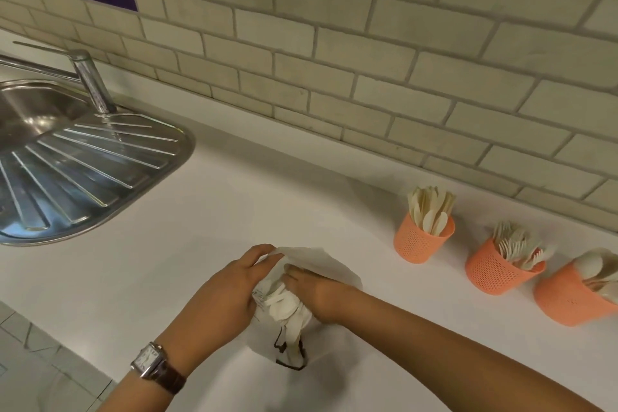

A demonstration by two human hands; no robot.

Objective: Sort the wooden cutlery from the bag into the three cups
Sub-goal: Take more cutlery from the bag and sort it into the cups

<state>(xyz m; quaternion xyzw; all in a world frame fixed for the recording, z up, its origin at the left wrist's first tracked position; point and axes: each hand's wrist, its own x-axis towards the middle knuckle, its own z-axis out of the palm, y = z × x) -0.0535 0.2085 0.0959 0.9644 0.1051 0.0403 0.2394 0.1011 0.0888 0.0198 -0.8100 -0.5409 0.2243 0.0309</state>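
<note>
Left hand point(230, 291) pinches the rim of the limp bag point(321, 261) on the counter point(167, 244); right hand point(317, 294) is in among its cutlery point(282, 301), grip I can't tell. Light, stiff, slick sticks: I'd pinch handles.

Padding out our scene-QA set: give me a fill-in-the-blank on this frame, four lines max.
1. The mesh cups on the counter number ____.
2. Their colour is ____.
3. The left hand and right hand both hold the white bag, which lies to the ____ of the cups.
4. The wristwatch is on the ____ wrist.
Missing: three; orange; left; left.
</note>
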